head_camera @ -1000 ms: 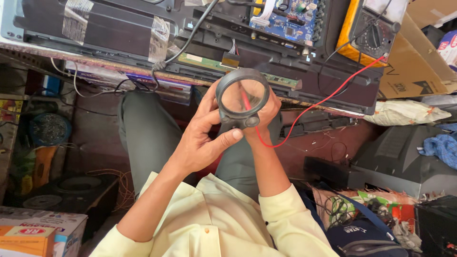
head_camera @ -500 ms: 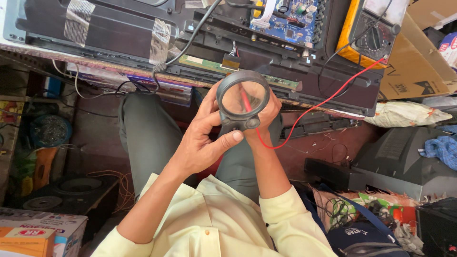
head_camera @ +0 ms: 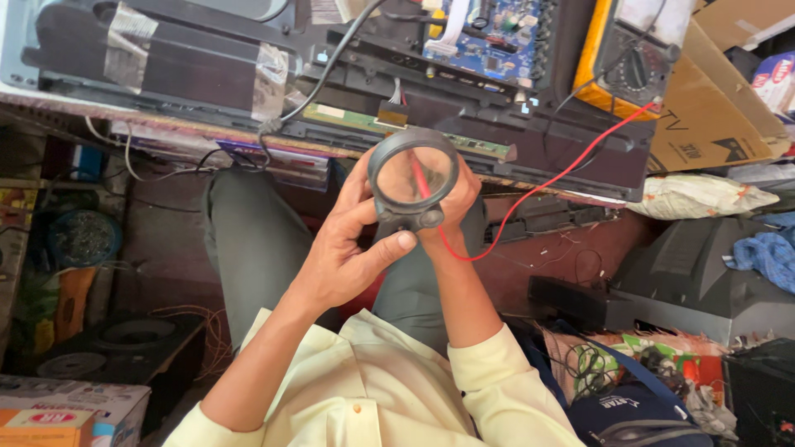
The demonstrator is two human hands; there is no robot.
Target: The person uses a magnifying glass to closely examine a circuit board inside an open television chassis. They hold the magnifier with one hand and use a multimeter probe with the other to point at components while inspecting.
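Hands: left hand (head_camera: 348, 257) and right hand (head_camera: 451, 203) both clasp magnifier (head_camera: 412, 178), held up near desk (head_camera: 207, 124) edge | red lead (head_camera: 546, 186) trails right to meter (head_camera: 629, 58) | progress: lens raised, board (head_camera: 489, 33) untouched.

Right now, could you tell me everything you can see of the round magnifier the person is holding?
The round magnifier is a clear lens in a thick dark ring, seemingly plastic, with a short stub at the bottom. It is held up facing the camera, in front of the workbench edge. The left hand grips its left side, thumb on the stub; the right hand cups behind it. A red probe shows through the lens.
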